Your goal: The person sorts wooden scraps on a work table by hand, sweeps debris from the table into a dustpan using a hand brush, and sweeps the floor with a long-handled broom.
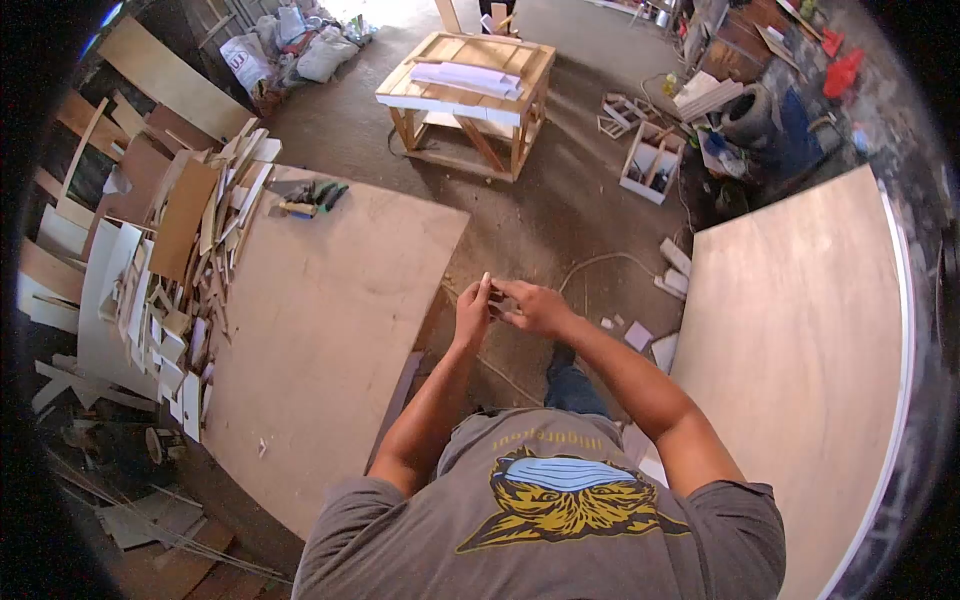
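Observation:
My left hand point(473, 313) and my right hand point(534, 307) meet in front of my body, above the floor between two large boards. The left fingers point up, pressed together. My right fingers are bent in, their tips against the left hand. Anything between them is too small or hidden to name. Left of my hands lies a wide plywood sheet point(335, 300), its edge near my left forearm. To the right is another large pale board point(790, 370) with a white edge.
Scrap wood point(215, 230) is piled along the left board. Hand tools point(312, 198) lie at that board's far end. A wooden workbench point(465, 65) stands ahead. A white tool box point(652, 165), loose offcuts and a cable point(610, 256) are on the floor.

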### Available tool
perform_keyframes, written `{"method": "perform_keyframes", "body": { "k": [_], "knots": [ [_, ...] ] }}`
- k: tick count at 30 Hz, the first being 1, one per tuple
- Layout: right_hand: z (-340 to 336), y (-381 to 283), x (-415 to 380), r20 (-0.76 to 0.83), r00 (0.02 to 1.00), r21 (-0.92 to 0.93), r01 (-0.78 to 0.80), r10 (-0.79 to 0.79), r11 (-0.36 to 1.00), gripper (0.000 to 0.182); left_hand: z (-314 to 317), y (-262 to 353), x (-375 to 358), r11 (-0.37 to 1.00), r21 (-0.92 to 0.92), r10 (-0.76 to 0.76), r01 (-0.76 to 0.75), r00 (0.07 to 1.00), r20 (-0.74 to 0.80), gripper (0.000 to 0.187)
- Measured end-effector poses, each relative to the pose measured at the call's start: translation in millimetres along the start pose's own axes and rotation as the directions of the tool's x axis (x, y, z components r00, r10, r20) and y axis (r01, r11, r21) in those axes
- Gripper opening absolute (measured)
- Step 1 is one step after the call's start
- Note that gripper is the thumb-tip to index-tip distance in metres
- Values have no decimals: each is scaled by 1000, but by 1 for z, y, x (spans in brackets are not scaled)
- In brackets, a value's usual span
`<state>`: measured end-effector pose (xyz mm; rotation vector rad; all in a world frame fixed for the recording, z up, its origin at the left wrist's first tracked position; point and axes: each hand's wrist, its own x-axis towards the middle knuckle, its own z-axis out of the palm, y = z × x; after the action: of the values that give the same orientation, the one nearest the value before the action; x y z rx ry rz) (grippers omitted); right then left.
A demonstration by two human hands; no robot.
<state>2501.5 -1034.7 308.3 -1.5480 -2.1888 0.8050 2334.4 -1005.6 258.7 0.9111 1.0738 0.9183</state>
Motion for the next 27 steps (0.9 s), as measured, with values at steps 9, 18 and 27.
{"method": "perform_keyframes", "body": {
  "k": [9,18,27],
  "knots": [
    [-119,102,130,117,978,-55,178,-171,983,66,82,56,149,994,-103,-68,47,975,-214,46],
    [-155,142,331,231,923,18,311,-307,950,56,38,95,316,983,-178,-29,-41,927,-375,45],
    [-156,150,564,393,830,14,426,-397,905,61,-54,151,486,961,-252,-45,-115,833,-552,40]
  ]
}}
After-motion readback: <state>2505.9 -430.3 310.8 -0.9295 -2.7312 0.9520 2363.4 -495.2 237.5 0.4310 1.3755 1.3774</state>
